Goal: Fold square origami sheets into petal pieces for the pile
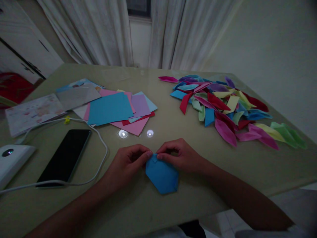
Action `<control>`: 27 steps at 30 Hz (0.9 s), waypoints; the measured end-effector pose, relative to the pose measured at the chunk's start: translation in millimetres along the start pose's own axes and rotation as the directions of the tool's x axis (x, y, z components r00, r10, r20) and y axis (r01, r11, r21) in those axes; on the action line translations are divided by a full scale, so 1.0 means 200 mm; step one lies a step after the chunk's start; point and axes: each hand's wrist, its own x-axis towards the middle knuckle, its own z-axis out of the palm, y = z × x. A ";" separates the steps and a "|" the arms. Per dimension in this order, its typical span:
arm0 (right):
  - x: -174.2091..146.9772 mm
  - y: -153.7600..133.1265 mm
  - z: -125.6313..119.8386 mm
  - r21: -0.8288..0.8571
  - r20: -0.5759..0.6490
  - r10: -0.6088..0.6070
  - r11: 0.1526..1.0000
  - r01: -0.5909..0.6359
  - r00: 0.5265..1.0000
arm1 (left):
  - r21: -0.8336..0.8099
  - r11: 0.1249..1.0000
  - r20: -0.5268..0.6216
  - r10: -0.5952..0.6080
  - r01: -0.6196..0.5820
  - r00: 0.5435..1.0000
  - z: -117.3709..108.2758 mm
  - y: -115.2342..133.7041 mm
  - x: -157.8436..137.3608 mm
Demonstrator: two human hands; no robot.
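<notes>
A folded piece of blue paper (162, 175), roughly six-sided with its corners turned in, is held at the near middle of the table. My left hand (130, 163) pinches its upper left edge between thumb and forefinger. At the same edge, just to the right, my right hand (182, 155) pinches it too, the thumb lying over a small folded flap. The two thumbs are close together. The paper's lower part points toward me, and its underside is hidden.
Folded paper pieces (223, 102) in many colours are heaped at the right. Flat sheets (109, 109) lie in a stack at the left, beside printed packets (37, 110). A black phone (65, 157), a white cable (105, 142) and a white device (15, 162) occupy the near left.
</notes>
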 end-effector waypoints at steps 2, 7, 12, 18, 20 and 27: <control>0.01 0.01 0.00 0.125 0.027 0.090 0.988 -0.092 0.996 | 0.050 0.998 -0.019 0.025 -0.024 1.000 -0.01 -0.01 0.00; 0.02 0.01 -0.01 0.260 0.053 0.150 0.952 -0.158 0.987 | 0.033 0.999 -0.011 0.040 -0.039 0.999 0.00 -0.01 0.00; 0.00 0.01 0.01 0.232 0.063 0.140 0.961 -0.151 0.988 | 0.080 0.996 0.049 0.022 -0.026 0.999 0.01 0.00 0.00; 0.00 0.00 0.01 0.257 0.099 0.113 0.957 -0.135 0.989 | 0.034 0.999 0.030 0.008 -0.009 1.000 0.03 -0.01 -0.01; -0.01 -0.01 0.01 0.246 0.102 0.102 0.961 -0.124 0.990 | 0.011 1.000 0.026 0.000 0.000 1.000 0.03 -0.01 -0.01; -0.01 -0.01 0.01 0.214 0.093 0.099 0.970 -0.117 0.991 | -0.018 1.000 0.027 0.000 0.001 1.000 0.01 0.02 -0.02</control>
